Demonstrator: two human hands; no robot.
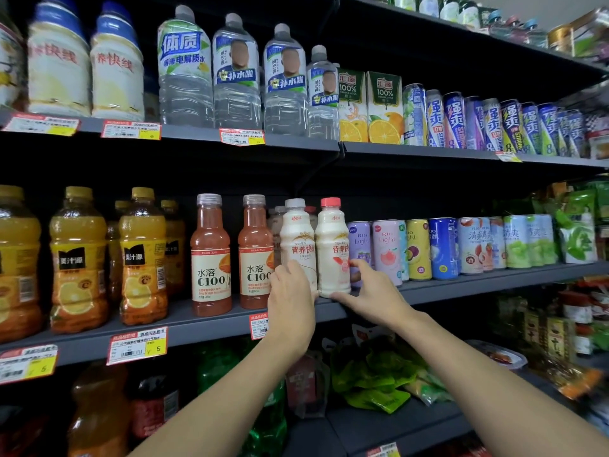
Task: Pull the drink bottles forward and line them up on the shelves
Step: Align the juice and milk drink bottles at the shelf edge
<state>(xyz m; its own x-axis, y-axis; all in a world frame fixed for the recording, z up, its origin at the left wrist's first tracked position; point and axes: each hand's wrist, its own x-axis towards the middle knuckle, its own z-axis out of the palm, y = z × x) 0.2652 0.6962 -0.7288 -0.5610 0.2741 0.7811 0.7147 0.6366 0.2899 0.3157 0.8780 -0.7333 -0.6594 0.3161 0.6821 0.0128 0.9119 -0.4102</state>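
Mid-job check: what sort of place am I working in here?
Most likely a shop's drinks aisle: dark shelves lined with bottled and canned drinks, red-and-yellow price tags on the shelf edges, and repeated identical products such as the orange juice bottles and slim cans.

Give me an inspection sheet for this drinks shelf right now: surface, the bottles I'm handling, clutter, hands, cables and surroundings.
Surface: dark middle shelf, stocked with bottles and cans.
Job's things: white-capped bottle and red-capped bottle, upright, side by side at the front edge.
Clutter: price tags on the shelf lip.
Grippers: left hand grips the white-capped bottle low down; right hand holds the red-capped bottle near its base.
Cables: thin dark line behind the shelf joint; cannot tell whether it is a cable.
Surroundings: water bottles and juice cartons above, green packets below.
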